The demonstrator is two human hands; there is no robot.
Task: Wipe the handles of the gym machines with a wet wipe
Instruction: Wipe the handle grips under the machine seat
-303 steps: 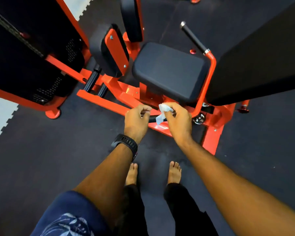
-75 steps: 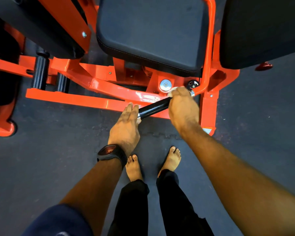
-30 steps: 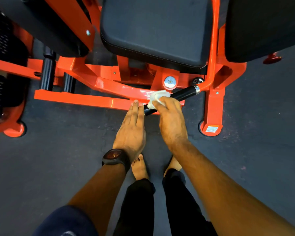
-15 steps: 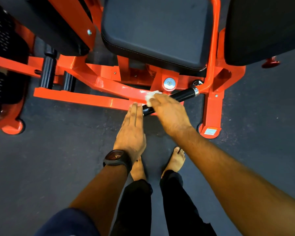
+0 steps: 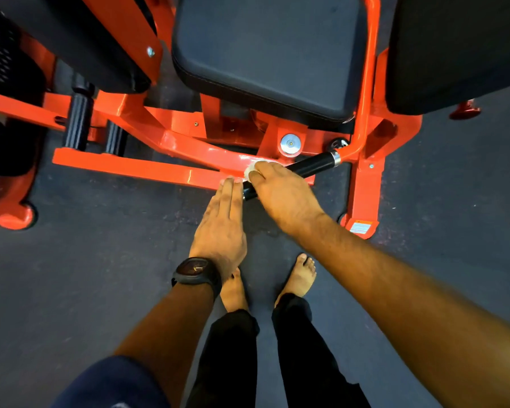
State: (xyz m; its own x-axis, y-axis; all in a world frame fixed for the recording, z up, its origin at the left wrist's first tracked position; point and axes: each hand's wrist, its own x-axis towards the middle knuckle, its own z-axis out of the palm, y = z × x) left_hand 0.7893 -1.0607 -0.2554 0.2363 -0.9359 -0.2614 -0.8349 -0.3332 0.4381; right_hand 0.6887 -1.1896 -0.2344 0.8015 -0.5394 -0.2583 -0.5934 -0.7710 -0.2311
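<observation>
Hands meet at the black handle [image 5: 310, 166] of an orange gym machine, low down in front of its seat pad [image 5: 265, 51]. The handle slants from a chrome collar [image 5: 335, 159] on the orange frame [image 5: 130, 167] down toward the person, and only its upper stretch and its free end show. The right hand [image 5: 280, 195] lies over the middle of it, fingers curled down around the bar, gripping a white wet wipe [image 5: 248, 174] against the grip; a crumpled edge of the wipe shows at the fingertips, and the rest is hidden under the palm. The left hand [image 5: 221, 228] is flat, fingers straight and close together, holding nothing, with its fingertips up against the handle's free end, just beside the right hand. A dark wristwatch [image 5: 196, 270] sits on the left wrist and a navy sleeve [image 5: 109, 384] covers the upper arm. A round chrome cap [image 5: 290, 144] is fixed to the frame just above the handle, and two black rollers [image 5: 78, 122] stand at the frame's left. Further black pads [image 5: 454, 48] flank the seat. A white warning label [image 5: 360, 226] marks the frame's near right foot. Below the hands, two bare feet [image 5: 299, 275] and black trousers [image 5: 301, 348] stand on dark rubber flooring [image 5: 71, 275].
</observation>
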